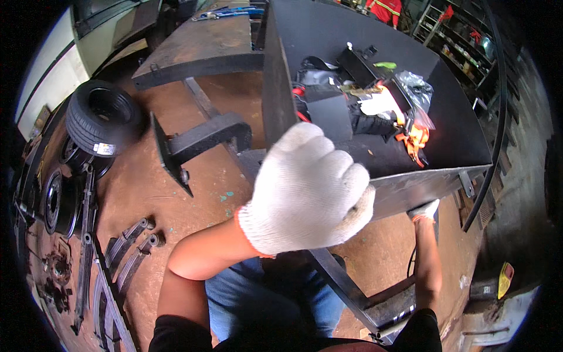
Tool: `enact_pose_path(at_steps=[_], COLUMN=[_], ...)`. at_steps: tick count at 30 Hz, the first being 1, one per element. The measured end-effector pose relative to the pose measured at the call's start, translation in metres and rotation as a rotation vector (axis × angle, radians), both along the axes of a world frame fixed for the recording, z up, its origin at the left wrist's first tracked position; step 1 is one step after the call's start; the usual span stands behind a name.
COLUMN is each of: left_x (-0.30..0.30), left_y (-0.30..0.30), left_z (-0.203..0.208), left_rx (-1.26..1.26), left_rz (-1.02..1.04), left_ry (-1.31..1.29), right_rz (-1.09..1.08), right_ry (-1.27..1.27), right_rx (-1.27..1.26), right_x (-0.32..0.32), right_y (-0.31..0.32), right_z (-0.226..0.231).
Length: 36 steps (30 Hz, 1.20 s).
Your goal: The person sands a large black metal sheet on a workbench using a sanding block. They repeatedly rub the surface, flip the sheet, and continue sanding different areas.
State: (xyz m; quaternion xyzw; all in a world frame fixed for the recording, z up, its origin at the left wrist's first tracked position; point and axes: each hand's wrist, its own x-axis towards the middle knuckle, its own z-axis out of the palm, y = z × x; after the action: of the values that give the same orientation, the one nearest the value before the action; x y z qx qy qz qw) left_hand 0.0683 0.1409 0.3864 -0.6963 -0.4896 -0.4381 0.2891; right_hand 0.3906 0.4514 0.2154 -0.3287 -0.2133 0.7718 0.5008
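My left hand [311,190], in a white knit glove with an orange cuff, is raised close in front of a large dark metal box [422,196]. Its fingers are curled closed, and the hand hides whatever may be inside them. It covers the box's near left corner from view. On the right, my right hand [424,211], gloved the same way, reaches to the lower edge of the box's near wall. Its fingers are hidden there. Inside the box lie black pouches [328,111], a bright orange strap [415,141] and clear plastic wrapping [415,88].
Dark steel frame beams [340,287] run below the box. Tires [102,117], wheel rims [61,202] and leaf springs [126,246] lie on the brown floor at left. A steel plate [205,44] holds blue tools. A person in red [384,9] is at the back.
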Motion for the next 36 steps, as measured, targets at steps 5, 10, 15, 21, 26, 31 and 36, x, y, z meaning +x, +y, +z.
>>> enact_pose_path(at_steps=[5,10,15,21,26,31,36], left_x=[0.004,0.000,0.001,0.001,0.003,0.001,0.004], left_y=[0.010,0.002,0.006,0.005,0.005,0.004,-0.004], left_z=[-0.007,-0.001,-0.005,-0.006,-0.006,-0.002,0.007], left_rx=[0.113,0.034,0.083,0.059,0.067,0.010,-0.174], left_rz=[-0.059,-0.037,-0.049,-0.056,-0.015,0.032,0.119], left_ry=[-0.029,0.016,-0.017,-0.007,0.011,0.047,0.099], right_rz=[0.164,0.066,0.224,0.079,-0.008,-0.165,-0.059], right_ry=[0.057,0.053,0.016,0.049,-0.052,0.065,-0.063], right_rx=[-0.066,0.030,-0.201,0.059,-0.201,-0.039,-0.129], right_x=[-0.001,0.005,-0.027,0.031,-0.044,0.024,-0.046], right_y=[-0.052,-0.003,-0.073,0.017,-0.097,0.017,-0.080], right_z=[-0.006,-0.024,0.010,-0.039,0.027,-0.021,0.009])
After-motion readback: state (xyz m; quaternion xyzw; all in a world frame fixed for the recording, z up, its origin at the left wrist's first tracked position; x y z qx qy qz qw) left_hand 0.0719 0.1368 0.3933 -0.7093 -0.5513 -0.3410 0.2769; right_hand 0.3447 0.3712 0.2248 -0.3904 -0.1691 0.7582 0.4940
